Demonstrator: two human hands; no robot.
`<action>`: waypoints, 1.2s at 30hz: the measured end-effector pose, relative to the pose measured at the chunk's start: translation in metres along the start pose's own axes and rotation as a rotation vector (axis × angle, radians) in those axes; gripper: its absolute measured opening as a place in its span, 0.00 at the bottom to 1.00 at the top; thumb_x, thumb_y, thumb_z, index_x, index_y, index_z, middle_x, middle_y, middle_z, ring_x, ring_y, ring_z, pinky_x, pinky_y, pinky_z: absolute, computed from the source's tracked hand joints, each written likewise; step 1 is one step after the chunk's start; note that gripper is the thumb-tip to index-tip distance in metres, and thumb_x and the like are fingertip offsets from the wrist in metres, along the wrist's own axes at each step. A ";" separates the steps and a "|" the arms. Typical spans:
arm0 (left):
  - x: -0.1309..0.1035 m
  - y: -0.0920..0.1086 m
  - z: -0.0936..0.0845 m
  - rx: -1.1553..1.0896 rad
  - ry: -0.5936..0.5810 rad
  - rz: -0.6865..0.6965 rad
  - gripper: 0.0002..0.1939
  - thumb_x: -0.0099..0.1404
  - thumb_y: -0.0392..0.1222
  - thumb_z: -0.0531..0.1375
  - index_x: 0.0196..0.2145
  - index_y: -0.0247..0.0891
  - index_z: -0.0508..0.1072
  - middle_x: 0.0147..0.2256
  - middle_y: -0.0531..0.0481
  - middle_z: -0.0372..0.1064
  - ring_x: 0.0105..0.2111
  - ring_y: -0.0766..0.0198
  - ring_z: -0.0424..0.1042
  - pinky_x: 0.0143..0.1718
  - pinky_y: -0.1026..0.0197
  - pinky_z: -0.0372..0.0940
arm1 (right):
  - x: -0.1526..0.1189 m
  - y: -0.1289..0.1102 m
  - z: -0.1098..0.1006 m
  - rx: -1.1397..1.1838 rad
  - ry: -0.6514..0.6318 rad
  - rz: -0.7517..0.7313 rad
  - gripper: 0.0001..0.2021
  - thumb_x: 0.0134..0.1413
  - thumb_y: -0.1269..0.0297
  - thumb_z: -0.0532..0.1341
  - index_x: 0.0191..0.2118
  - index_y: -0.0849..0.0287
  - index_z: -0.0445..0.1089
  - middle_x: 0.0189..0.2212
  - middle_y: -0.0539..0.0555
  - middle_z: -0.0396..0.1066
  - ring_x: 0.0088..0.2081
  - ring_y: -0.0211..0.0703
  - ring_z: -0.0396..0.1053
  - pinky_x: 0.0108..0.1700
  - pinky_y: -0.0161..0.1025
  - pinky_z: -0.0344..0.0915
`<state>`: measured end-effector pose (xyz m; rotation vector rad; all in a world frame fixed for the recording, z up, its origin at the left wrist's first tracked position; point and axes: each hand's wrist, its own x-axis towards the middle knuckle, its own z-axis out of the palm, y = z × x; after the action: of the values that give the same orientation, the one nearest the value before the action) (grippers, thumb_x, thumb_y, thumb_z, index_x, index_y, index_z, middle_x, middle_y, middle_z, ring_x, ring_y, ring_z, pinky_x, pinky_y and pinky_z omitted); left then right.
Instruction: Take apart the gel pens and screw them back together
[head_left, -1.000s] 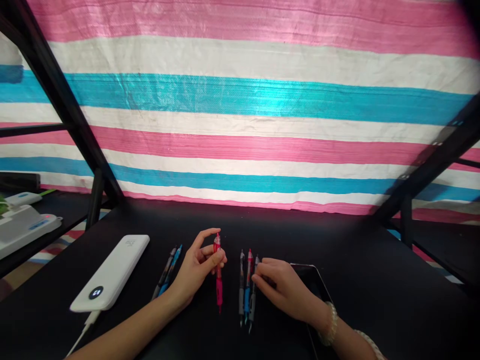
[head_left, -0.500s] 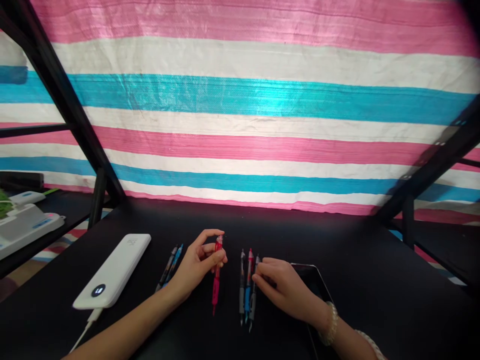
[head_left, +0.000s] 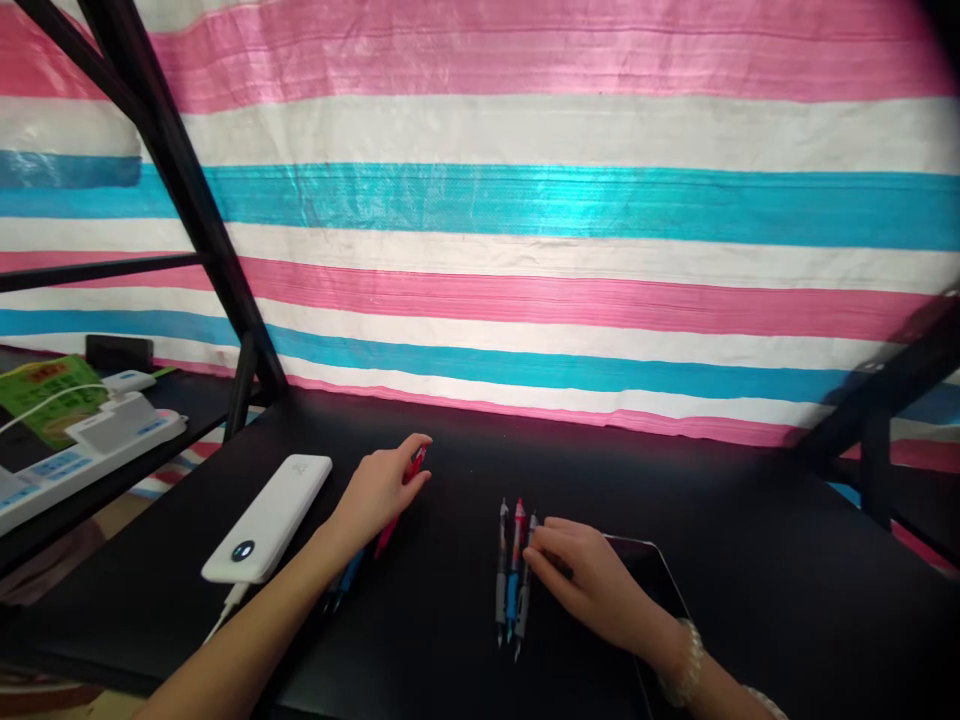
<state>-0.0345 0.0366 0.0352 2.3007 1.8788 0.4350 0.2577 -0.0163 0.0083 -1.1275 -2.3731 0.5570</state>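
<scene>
My left hand [head_left: 379,490] is closed round a red pen [head_left: 385,538], which slants tip down just above or on the desk; the fingers hide its middle. Beside and partly under my left forearm lies a blue pen [head_left: 349,575], with a dark pen close against it, mostly hidden. Three pens lie side by side to the right: a grey-grip pen [head_left: 501,590], a pen with a red top and blue grip [head_left: 513,580], and another grey-grip pen [head_left: 523,600]. My right hand [head_left: 581,570] has curled fingers, thumb and forefinger pinched at that rightmost pen.
A white power bank [head_left: 274,515] with a plugged-in cable lies left on the black desk [head_left: 442,650]. A dark tablet [head_left: 656,575] sits partly under my right hand. Farther left, a power strip [head_left: 142,430] rests on a side shelf. Black frame bars and a striped sheet [head_left: 562,270] stand behind.
My left hand has carried the red pen leftward, toward the blue and dark pens. My right hand stays by the row of three pens. The view has turned a little left.
</scene>
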 end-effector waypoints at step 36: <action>-0.042 0.053 0.038 -0.021 -0.087 0.937 0.12 0.70 0.32 0.58 0.50 0.40 0.70 0.49 0.48 0.73 0.49 0.56 0.67 0.52 0.55 0.62 | 0.003 0.004 0.000 -0.004 0.155 0.047 0.18 0.69 0.65 0.52 0.25 0.57 0.58 0.23 0.48 0.60 0.26 0.39 0.60 0.30 0.37 0.53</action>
<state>0.0197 -0.0130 0.0084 2.9848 0.6378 0.4138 0.2587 -0.0116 0.0065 -1.1859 -2.2221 0.4632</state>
